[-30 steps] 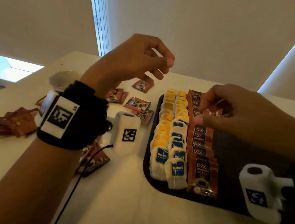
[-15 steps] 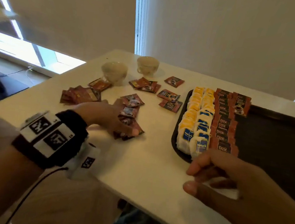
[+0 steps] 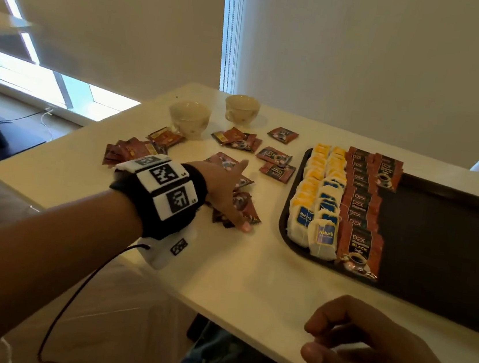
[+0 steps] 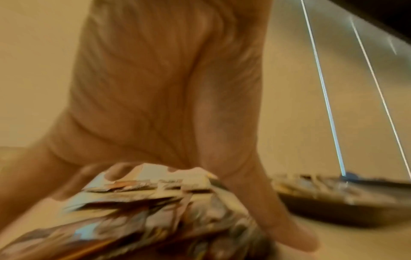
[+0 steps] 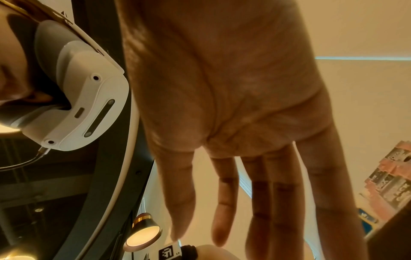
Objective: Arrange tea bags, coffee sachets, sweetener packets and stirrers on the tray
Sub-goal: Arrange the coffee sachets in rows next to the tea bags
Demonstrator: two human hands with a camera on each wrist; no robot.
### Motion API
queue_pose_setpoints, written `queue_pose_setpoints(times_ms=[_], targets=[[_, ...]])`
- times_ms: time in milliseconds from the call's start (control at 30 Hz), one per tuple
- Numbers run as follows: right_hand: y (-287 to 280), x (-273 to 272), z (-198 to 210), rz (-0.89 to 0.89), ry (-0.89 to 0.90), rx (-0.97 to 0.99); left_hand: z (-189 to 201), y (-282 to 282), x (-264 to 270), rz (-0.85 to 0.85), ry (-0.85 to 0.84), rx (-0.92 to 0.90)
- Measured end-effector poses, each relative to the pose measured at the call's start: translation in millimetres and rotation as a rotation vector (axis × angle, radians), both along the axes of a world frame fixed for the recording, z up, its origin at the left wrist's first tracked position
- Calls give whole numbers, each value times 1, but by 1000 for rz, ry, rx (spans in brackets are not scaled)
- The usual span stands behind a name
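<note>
A black tray (image 3: 436, 235) lies on the right of the table. Along its left side run two rows of tea bags (image 3: 320, 197), a full row of brown coffee sachets (image 3: 361, 214) and a short second row (image 3: 385, 172) at the far end. My left hand (image 3: 232, 192) rests on a pile of loose coffee sachets (image 3: 248, 209) left of the tray, index finger stretched out. In the left wrist view its thumb (image 4: 289, 227) touches the table beside the pile (image 4: 155, 211). My right hand (image 3: 313, 341) hovers at the table's near edge, fingers relaxed, holding nothing.
More loose coffee sachets (image 3: 276, 163) lie scattered left of the tray, with another heap (image 3: 133, 150) toward the left edge. Two pale cups (image 3: 188, 117) (image 3: 241, 109) stand at the back. The tray's right part is bare. The table edge runs just below my right hand.
My left hand came down from the air onto the loose sachet pile. My right hand left the coffee row on the tray and drew back to the near table edge.
</note>
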State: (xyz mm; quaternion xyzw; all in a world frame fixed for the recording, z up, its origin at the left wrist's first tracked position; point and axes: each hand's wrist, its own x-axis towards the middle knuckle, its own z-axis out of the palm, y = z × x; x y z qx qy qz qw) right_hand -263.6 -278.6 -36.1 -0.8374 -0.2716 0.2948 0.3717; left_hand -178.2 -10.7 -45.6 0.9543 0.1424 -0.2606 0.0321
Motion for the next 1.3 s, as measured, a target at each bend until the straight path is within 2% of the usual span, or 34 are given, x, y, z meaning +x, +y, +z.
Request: queue_pose_setpoints(times_ms=[133,233,533,733,800,867,1000,1067,1133,1200,1300], targets=[[-9,2,-2,-55,34,-6,-1,-2,11,-134,45,96],[-16,5,-7,-73,34,-16,2,1,26,-165,63,129],[-17,7,-12,-49,19,47,-6,-3,41,-150,-125,93],[-12,3,-12,-136,10,111,-6,-17,39,-257,-431,-23],[-12,5,-14,-200,11,144,2,-21,33,-238,-535,-123],[-12,7,-17,-264,0,175,15,-26,19,-159,-634,-297],[-11,9,-21,-400,-5,344,32,-44,-26,-61,-741,-837],[-7,11,-23,-471,118,481,29,-60,-48,-78,-746,-1019],[-3,15,-25,-549,346,614,16,-78,-62,-179,-753,-1063],[0,19,-23,-597,551,752,0,-96,-71,-311,-773,-1052],[-3,21,-24,-605,657,919,-24,-113,-77,-475,-851,-870]])
